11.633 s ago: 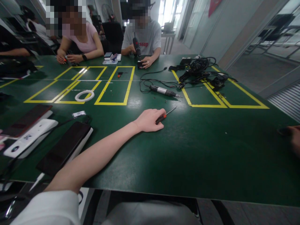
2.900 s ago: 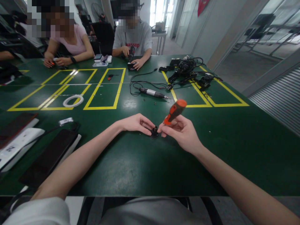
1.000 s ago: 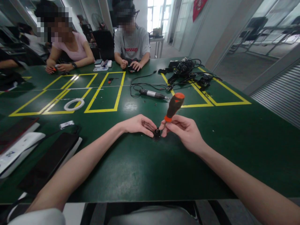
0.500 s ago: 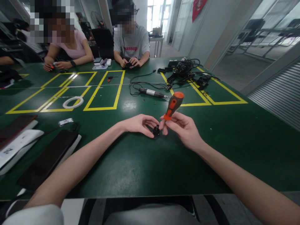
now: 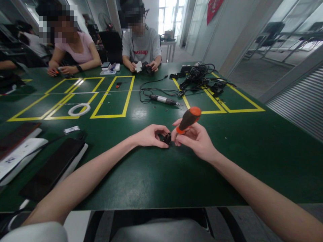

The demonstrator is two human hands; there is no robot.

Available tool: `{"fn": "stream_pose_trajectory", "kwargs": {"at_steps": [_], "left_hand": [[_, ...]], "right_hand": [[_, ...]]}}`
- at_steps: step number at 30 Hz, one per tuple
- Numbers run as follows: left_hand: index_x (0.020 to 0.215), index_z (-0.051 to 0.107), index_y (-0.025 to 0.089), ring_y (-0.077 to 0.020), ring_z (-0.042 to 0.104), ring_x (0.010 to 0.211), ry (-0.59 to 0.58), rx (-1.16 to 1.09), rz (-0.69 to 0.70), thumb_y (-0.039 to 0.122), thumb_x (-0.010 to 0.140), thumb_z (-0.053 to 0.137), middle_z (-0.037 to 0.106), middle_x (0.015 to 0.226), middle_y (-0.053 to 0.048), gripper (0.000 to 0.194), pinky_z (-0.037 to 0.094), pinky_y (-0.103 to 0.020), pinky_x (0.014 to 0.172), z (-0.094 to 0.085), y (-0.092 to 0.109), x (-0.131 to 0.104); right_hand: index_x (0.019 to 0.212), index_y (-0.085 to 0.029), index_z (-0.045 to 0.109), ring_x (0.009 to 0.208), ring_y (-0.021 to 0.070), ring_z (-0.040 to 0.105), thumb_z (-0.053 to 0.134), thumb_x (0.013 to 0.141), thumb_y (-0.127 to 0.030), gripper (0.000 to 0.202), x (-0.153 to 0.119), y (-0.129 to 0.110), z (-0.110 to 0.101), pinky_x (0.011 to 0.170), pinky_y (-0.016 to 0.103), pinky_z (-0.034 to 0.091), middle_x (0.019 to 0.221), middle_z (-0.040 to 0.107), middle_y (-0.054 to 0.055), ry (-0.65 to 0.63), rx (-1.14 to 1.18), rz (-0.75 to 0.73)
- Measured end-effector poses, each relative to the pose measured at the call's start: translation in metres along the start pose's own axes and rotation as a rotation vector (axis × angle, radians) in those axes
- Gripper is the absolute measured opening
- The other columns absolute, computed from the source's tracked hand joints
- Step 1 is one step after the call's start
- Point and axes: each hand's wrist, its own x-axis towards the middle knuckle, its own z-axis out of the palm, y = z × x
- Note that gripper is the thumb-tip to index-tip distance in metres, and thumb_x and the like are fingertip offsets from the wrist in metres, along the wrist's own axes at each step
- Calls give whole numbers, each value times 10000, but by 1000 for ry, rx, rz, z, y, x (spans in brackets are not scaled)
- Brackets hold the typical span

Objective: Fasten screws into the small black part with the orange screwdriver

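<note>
Near the middle of the green table, my left hand (image 5: 155,136) grips a small black part (image 5: 167,138) with a short round stem on top; its exact kind is too small to tell. Thumb and fingers close around it from the left. Just to the right, my right hand (image 5: 196,137) is closed around a screwdriver (image 5: 188,119) with a grey and orange handle. The handle tilts up and to the right. Its shaft is mostly hidden by my fingers, so I cannot tell whether the tip touches the black part.
Beyond my hands lies an electric screwdriver (image 5: 165,100) with its cord, near tangled black cables (image 5: 199,75). A white ring (image 5: 79,109) rests by yellow tape lines. At left are a black phone-like slab (image 5: 52,168) and a white device (image 5: 24,158). Two people sit opposite.
The screwdriver handle has tipped further right and lower in my right hand. My left hand stays on the black part. Across the table, a person's hands have moved apart, showing a white piece.
</note>
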Motion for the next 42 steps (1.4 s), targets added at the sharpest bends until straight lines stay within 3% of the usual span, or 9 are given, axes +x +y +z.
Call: {"fn": "stream_pose_trajectory", "kwargs": {"at_steps": [4, 8, 13, 18, 22, 30, 35, 42], "left_hand": [[984, 684, 143, -107, 613, 759, 36, 49, 24, 309, 696, 855, 699, 893, -10, 374, 478, -220, 658, 3, 2, -2], [957, 681, 138, -101, 607, 748, 76, 81, 35, 316, 706, 847, 708, 945, -28, 349, 469, -221, 645, 7, 2, -3], [1003, 662, 145, -116, 648, 816, 135, 48, 43, 303, 653, 907, 717, 965, -33, 455, 476, -212, 662, 7, 0, -2], [1070, 678, 138, -157, 720, 902, 25, -101, -35, 247, 620, 929, 761, 1015, -71, 527, 544, -260, 759, -6, -2, 0], [1073, 690, 138, -154, 750, 848, -6, -169, -97, 217, 618, 932, 786, 968, -67, 521, 575, -303, 831, -14, -5, 2], [1094, 756, 138, -152, 762, 807, -64, -168, -184, 206, 584, 962, 805, 925, -64, 555, 583, -259, 774, -21, -4, 7], [1025, 790, 146, -139, 763, 800, -82, -220, -212, 184, 555, 968, 814, 912, -58, 504, 596, -251, 794, -24, -5, 10], [1002, 808, 152, -142, 772, 818, -110, -237, -200, 178, 570, 967, 819, 921, -61, 461, 602, -249, 822, -24, -6, 11]], "right_hand": [[818, -194, 683, 563, 121, 612, 888, 780, -463, 341, -1, 2, 0, 569, 265, 549, 702, 698, 6, 14, -22, 13], [787, -198, 708, 552, 118, 598, 820, 840, -527, 352, 3, 0, -2, 579, 282, 542, 720, 685, 8, 37, -57, -11], [889, -208, 674, 529, 111, 607, 855, 819, -482, 336, 5, 3, -3, 548, 255, 530, 696, 709, -14, 56, 47, -5], [759, -188, 690, 540, 111, 598, 893, 771, -450, 332, 5, 1, -5, 554, 265, 539, 694, 702, 2, 89, -60, -12], [756, -192, 739, 533, 124, 602, 898, 755, -472, 322, 6, 0, -6, 553, 285, 547, 643, 670, -9, 76, -92, -36], [908, -192, 714, 569, 130, 675, 833, 839, -492, 330, 6, 5, -6, 609, 279, 594, 726, 759, 19, 59, 22, -16], [825, -207, 637, 549, 123, 651, 874, 794, -481, 364, 6, 3, -7, 581, 265, 576, 687, 742, -2, 92, -7, -7], [825, -184, 742, 545, 111, 646, 834, 838, -493, 323, 6, 5, -9, 596, 273, 577, 756, 748, 21, 95, -36, -24]]}}
